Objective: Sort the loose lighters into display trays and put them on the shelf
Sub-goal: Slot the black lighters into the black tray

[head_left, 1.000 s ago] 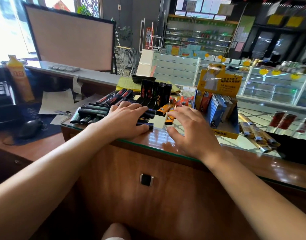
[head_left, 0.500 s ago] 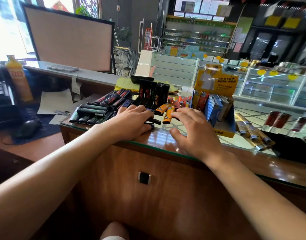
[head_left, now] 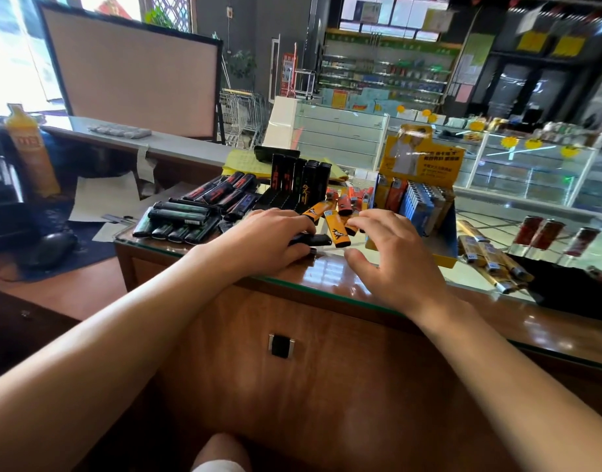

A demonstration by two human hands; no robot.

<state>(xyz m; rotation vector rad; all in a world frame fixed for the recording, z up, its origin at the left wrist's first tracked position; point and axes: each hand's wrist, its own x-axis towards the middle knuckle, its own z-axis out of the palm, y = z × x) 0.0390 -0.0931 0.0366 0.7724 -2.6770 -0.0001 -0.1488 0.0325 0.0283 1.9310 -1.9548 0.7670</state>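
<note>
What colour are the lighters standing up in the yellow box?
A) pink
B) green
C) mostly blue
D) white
C: the row standing in the yellow display box is mostly blue lighters, with a few orange ones at its left end.
</note>
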